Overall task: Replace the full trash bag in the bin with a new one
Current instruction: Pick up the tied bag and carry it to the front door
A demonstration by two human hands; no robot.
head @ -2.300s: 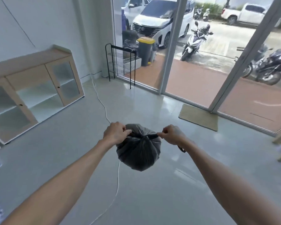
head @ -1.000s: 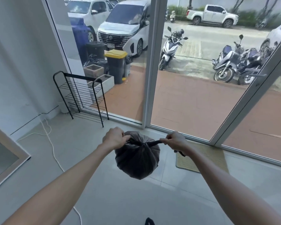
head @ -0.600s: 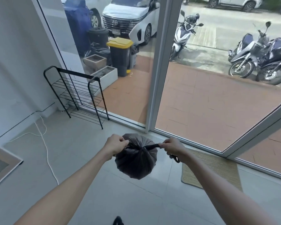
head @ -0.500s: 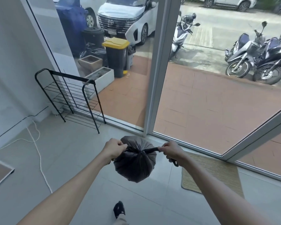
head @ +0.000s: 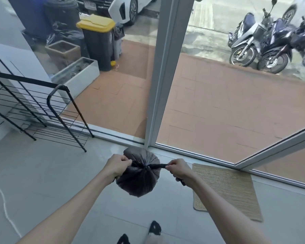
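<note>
A full black trash bag (head: 137,180) hangs in the air in front of me, its mouth gathered at the top. My left hand (head: 117,166) grips the gathered plastic on the left side. My right hand (head: 179,169) pinches a twisted strip of the bag on the right, pulled out taut. Both arms reach forward over the grey floor. The indoor bin is out of view.
A glass door wall with a white frame post (head: 165,76) stands just ahead. A woven doormat (head: 225,189) lies to the right, a black wire rack (head: 42,110) to the left, a white cable (head: 0,191) at far left. Outside stands a yellow-lidded wheelie bin (head: 99,43).
I have walked across the room up to the glass wall, carrying the bag. The cabinet has left the view. Both hands keep the same grip on the bag top.
</note>
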